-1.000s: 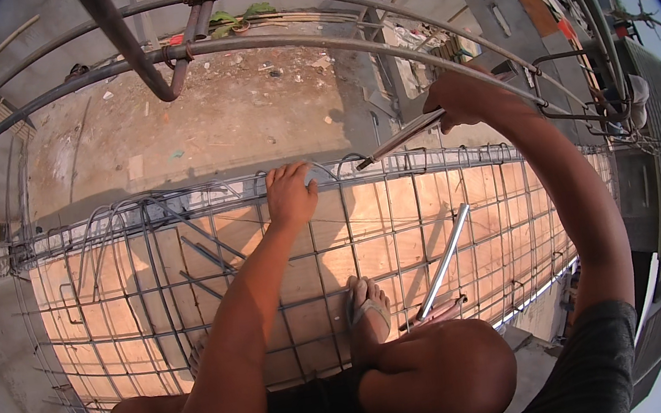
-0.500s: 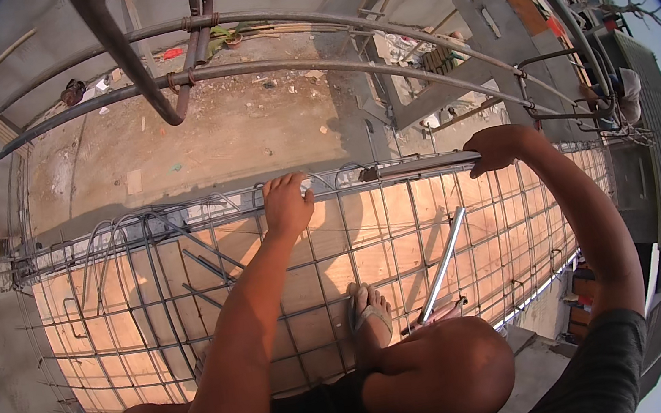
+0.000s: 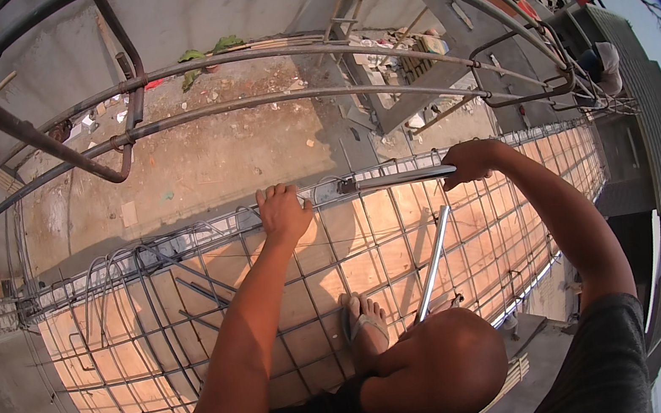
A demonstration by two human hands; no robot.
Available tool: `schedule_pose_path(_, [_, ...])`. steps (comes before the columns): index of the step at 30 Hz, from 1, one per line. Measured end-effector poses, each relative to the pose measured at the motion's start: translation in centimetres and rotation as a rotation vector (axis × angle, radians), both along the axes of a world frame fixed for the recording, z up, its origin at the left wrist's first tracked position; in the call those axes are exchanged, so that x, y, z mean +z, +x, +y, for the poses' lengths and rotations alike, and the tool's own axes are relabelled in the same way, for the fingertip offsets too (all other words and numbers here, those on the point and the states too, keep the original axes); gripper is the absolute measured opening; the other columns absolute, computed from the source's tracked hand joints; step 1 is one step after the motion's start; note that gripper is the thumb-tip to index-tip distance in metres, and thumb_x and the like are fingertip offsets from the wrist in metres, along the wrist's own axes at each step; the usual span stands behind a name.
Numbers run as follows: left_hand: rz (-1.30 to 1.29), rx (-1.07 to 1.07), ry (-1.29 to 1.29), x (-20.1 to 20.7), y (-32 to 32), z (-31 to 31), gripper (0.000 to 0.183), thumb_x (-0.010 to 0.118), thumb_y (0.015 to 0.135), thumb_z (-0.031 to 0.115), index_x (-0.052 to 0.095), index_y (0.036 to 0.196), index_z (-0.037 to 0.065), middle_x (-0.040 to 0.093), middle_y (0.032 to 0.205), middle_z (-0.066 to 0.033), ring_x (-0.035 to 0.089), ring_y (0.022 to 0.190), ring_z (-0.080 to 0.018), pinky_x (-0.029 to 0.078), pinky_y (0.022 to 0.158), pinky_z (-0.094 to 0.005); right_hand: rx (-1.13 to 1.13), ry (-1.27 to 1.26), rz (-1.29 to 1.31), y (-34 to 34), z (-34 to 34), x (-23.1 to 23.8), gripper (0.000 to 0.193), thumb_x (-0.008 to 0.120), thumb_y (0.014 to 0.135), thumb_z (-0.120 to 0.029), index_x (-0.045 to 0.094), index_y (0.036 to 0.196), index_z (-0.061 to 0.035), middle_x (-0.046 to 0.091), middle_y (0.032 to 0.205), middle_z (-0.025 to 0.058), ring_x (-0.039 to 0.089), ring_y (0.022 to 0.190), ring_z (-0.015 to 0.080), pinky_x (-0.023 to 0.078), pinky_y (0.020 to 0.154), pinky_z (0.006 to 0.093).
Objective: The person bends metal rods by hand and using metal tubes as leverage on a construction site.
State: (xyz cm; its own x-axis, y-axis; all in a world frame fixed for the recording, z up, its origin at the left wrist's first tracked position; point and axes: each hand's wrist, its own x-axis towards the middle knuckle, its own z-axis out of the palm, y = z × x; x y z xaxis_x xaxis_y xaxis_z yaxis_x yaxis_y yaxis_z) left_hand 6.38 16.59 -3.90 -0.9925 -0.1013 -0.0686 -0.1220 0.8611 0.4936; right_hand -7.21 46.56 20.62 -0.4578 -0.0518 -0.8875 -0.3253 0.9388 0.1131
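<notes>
My left hand (image 3: 285,216) is on the far edge of the rebar grid (image 3: 290,277), its fingers curled over the top steel bar. My right hand (image 3: 474,163) grips the end of a silver-handled steel bar tool (image 3: 403,178), which lies nearly level along the same edge. The tool's dark head (image 3: 347,187) is at the edge bars, right of my left hand; how it meets them is too small to tell. A second silver tube (image 3: 435,263) slants across the grid, its lower end by my knee.
Plywood (image 3: 383,216) lies beneath the grid. Several loose short bars (image 3: 202,290) are at the left. Long bent steel bars (image 3: 263,101) cross beyond the edge, above a lower debris-strewn floor (image 3: 237,152). My sandalled foot (image 3: 364,334) is on the grid. Another person (image 3: 605,67) is at far right.
The view has tilted, so the overhead bars sit differently. The tool and my right hand now appear slightly further left and lower. My left hand stays on the edge bar.
</notes>
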Motion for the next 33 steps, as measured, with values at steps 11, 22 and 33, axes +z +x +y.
schedule_pose_path(11, [-0.308,-0.169,0.101,-0.1,-4.5,0.3,0.041,0.069,0.084,0.039,0.071,0.108,0.005,0.071,0.107,-0.0190,0.066,0.104,-0.0359,0.054,0.088,-0.0453,0.218,-0.096,0.203,2.1,2.9,-2.9,0.052,0.074,0.080,-0.049,0.073,0.101,-0.0017,0.073,0.094,0.0181,0.071,0.088,0.0346,0.057,0.076,0.0446])
schedule_pose_path(22, [-0.354,-0.040,0.114,0.6,-4.8,1.0,0.036,0.072,0.083,0.036,0.073,0.102,0.005,0.072,0.103,-0.0199,0.069,0.100,-0.0384,0.055,0.087,-0.0473,0.034,0.056,0.347,5.3,3.2,-2.9,0.040,0.072,0.084,-0.043,0.074,0.104,-0.0088,0.072,0.104,0.0135,0.070,0.100,0.0342,0.056,0.087,0.0464])
schedule_pose_path(33, [-0.344,0.005,0.122,-0.4,-4.2,0.5,0.035,0.072,0.082,0.039,0.075,0.095,0.006,0.073,0.096,-0.0206,0.070,0.093,-0.0390,0.056,0.086,-0.0472,0.008,0.004,0.373,3.8,8.5,-10.2,0.025,0.067,0.080,-0.022,0.076,0.100,-0.0113,0.072,0.102,0.0147,0.070,0.099,0.0336,0.057,0.086,0.0443])
